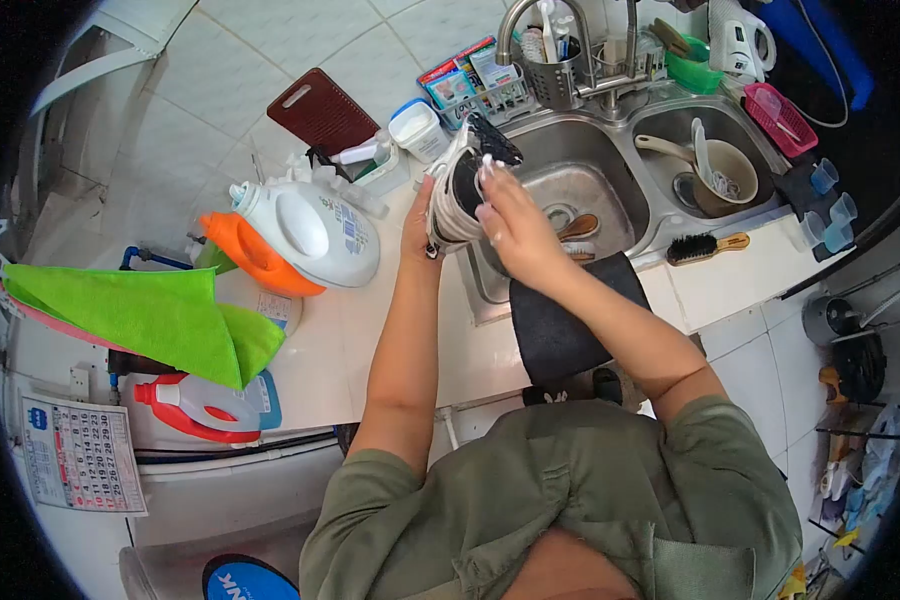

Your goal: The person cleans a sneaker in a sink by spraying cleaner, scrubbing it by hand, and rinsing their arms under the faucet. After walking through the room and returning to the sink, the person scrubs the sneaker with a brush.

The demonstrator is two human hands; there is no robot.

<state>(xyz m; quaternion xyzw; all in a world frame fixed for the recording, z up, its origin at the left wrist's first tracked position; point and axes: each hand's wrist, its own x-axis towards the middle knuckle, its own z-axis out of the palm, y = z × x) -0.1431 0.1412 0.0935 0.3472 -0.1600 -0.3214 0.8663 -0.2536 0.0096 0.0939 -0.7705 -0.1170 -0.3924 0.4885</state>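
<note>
A black and white shoe-like item (457, 205) is held up at the left edge of the left sink basin (610, 170). My left hand (420, 218) is wrapped round its left side. Against its right side rests my right hand (515, 222), fingers extended and apart, with white foam on the fingertips. A dark cloth (580, 320) hangs over the front edge of the sink below my right forearm. In the basin lies a wooden-backed brush (578, 228), partly hidden.
Detergent bottles (325, 235) and a green cloth (170, 310) are at the left. A faucet (610, 88) stands behind the basins. The right basin holds a beige pot (725, 185). A black-bristled brush (692, 248) lies on the right counter, near small cups (838, 237).
</note>
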